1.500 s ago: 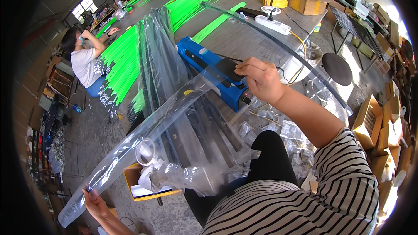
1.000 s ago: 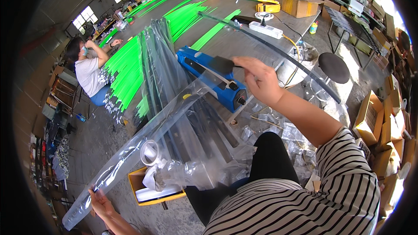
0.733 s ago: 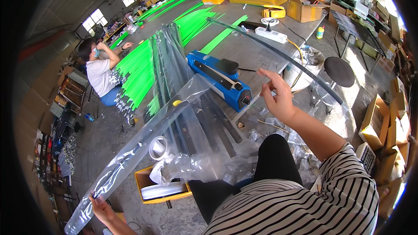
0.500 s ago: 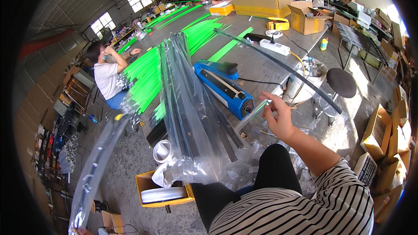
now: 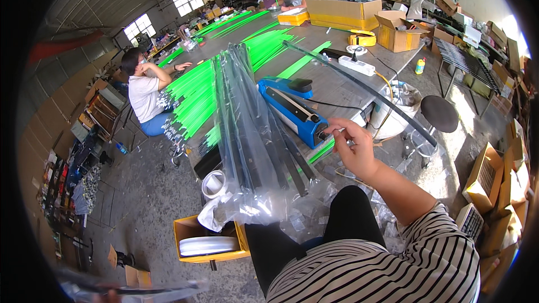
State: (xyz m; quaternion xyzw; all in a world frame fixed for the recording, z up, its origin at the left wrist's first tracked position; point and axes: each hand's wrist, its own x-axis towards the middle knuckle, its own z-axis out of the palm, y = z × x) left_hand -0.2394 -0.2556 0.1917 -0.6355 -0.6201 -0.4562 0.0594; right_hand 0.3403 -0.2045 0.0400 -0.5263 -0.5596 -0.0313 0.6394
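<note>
A: Starting with the head view, the only one: what is changing?

B: The clear film sleeve [image 5: 179,289] is no longer lying across the blue sealer [image 5: 289,113]. It is now trailing, blurred, at the lower left rim, well apart from the machine.

A: How is the sealer standing?

B: It is resting on the worktop [image 5: 337,92]. Its arm [image 5: 279,85] is sitting raised off the lower bar, and the right hand [image 5: 357,147] is no longer working at the black handle [image 5: 304,85].

A: Condition of that hand?

B: It is hanging at the knob [image 5: 323,134] on the sealer's near end, fingers bent, thumb and forefinger close together. I am not able to tell whether they are touching the knob or pinching anything.

A: And the left hand [image 5: 110,296]?

B: It is showing only as a blurred patch against the sleeve at the lower edge; its grip is remaining unconfirmed.

A: Meaning for the work?

B: I am judging the sealer as standing free of this sleeve. Beside it, a bundle of film-wrapped dark strips [image 5: 238,134] is overhanging the worktop's near edge, with green strips [image 5: 196,98] fanning out to the left.
</note>
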